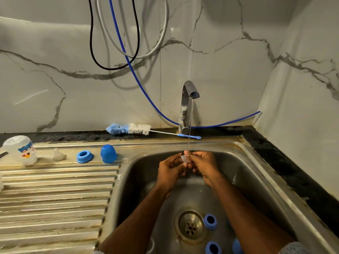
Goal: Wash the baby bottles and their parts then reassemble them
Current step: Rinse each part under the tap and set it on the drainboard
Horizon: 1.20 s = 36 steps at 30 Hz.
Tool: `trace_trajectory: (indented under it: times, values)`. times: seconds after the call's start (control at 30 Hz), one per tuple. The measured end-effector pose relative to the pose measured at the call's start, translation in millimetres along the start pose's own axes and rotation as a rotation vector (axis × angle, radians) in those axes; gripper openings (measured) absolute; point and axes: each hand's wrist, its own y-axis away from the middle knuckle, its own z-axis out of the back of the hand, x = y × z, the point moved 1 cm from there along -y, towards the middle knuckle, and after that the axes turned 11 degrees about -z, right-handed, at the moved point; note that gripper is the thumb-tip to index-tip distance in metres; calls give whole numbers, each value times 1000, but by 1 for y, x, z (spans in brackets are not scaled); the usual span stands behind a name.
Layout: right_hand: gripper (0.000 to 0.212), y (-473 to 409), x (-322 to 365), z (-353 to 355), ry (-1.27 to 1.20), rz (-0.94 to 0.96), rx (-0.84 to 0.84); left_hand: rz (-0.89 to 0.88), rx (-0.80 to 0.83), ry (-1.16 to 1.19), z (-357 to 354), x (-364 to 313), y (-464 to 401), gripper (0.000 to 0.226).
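Both hands meet under a thin stream from the tap (189, 92), over the sink basin (139, 180). My left hand (169, 168) and my right hand (205, 165) pinch a small clear silicone teat (185, 158) between their fingertips. On the draining board stand an upturned clear bottle (21, 149), another clear teat (58, 155), a blue screw ring (84, 156) and a blue cap (108, 154). In the basin lie two blue rings (210, 221) (213, 248) and a further blue part (237, 246) near the drain (190, 226).
A blue-and-white bottle brush (132, 128) lies on the dark counter strip behind the sink. A blue hose (139, 83) and other cables hang down the marble wall. A corner wall closes the right side.
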Motion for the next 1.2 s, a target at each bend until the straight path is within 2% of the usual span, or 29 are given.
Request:
trace_trajectory:
  times: [0.23,0.47,0.63,0.73,0.83,0.9,1.03,1.13,1.2]
  values:
    - [32,1,5,9,20,-66,0,48,-9,13,-4,2,0,25]
    - [12,4,10,18,25,-64,125,34,-45,-80,-5,4,1,20]
    - [19,13,17,17,320,-18,227,1,-71,-121,-5,4,1,18]
    - [32,17,16,14,510,81,289,-1,-137,-187,-3,5,0,19]
    - [44,16,12,10,689,198,201,5,-162,-235,-1,7,0,21]
    - [38,14,9,9,706,250,124,-7,-140,-265,0,7,-1,21]
    - [18,9,1,9,647,254,92,11,-87,-237,2,6,-1,18]
    - [15,6,-5,8,615,258,-77,27,-128,-294,4,6,-1,11]
    - [14,3,-11,6,616,204,-62,59,-193,-357,6,8,-2,15]
